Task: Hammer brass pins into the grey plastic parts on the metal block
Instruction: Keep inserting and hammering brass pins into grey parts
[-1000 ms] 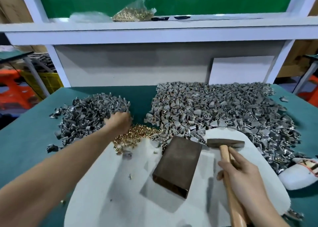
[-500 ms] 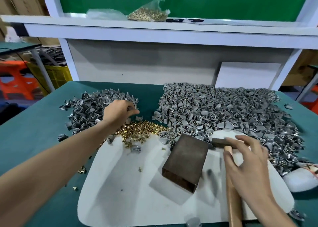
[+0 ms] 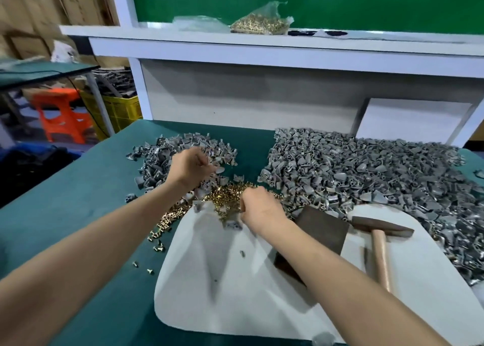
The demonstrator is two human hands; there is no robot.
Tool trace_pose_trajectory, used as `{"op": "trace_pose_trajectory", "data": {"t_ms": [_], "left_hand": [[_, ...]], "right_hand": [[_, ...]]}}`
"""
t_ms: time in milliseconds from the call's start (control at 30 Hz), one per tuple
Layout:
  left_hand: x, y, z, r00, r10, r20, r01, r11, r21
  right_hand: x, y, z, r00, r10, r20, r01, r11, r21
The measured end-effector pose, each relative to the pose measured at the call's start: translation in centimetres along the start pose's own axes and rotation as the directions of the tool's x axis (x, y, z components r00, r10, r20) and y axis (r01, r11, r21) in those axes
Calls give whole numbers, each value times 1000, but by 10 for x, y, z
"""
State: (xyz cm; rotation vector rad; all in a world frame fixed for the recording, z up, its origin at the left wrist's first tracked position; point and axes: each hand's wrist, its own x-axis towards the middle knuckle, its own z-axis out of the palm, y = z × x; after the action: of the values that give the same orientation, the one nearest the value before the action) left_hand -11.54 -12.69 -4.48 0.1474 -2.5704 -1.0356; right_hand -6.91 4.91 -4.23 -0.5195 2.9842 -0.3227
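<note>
- On counter [image 3: 78,201], digs: grey plastic parts [image 3: 157,162] under curled left hand [image 3: 191,167], brass pins [image 3: 227,196] under curled right hand [image 3: 258,206]; contents unclear.
- Seem light, slippery; pinch shanks.

The brass pins [image 3: 230,197] under the right hand [image 3: 259,209] are yellow metal, glossy and glinting; the grey plastic parts [image 3: 159,159] around the left hand [image 3: 192,167] look matt, with a dull sheen on their curved faces; just right of the right hand the metal block [image 3: 324,227] is dark brown and matt; beyond it the hammer [image 3: 378,238] has a dull dark metal head and a smooth pale wooden handle; the white mat [image 3: 235,293] beneath both wrists looks smooth and matt; the green table cover [image 3: 91,201] looks matt, like felt.
</note>
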Motion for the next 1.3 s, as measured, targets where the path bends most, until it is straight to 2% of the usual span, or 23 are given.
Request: {"op": "trace_pose_trajectory", "data": {"t_ms": [133,200,333,500,600,667,733,833,933,1033,1167,1300], "left_hand": [[-2,-2,0,999,-14,-34,19,989,150],[-4,2,1,998,46,-50,-37,986,163],[-11,27,3,983,180,-34,-181,983,-31],[-30,72,6,966,258,-2,-247,924,-292],[-42,93,0,977,203,73,-139,853,-503],[-49,102,-6,966,171,196,-2,758,-652],[-57,109,-10,928,176,329,117,700,-704],[-76,113,-7,866,204,457,112,811,-574],[-93,119,9,811,237,535,1,914,-406],[-106,125,30,784,285,552,-137,946,-293],[-116,127,47,786,324,527,-257,946,-198],[-119,126,49,790,318,524,-243,947,-209]], "right_hand": [[1,-6,5,997,-8,-75,3,998,-64],[1,-8,7,997,-9,-80,2,997,-79],[2,-6,9,997,-50,-53,45,995,-94],[5,1,5,986,-128,109,140,984,-111],[-4,8,-9,981,-179,77,181,984,-8],[-16,22,-25,979,-202,-24,203,978,56],[-33,45,-42,970,-172,-170,198,969,149],[-63,85,-54,947,12,-320,136,889,437],[-90,107,-49,917,237,-322,104,635,765],[-110,111,-40,909,291,-300,130,486,864],[-121,110,-28,925,235,-300,142,518,843],[-120,110,-19,929,242,-281,90,589,803]]}}
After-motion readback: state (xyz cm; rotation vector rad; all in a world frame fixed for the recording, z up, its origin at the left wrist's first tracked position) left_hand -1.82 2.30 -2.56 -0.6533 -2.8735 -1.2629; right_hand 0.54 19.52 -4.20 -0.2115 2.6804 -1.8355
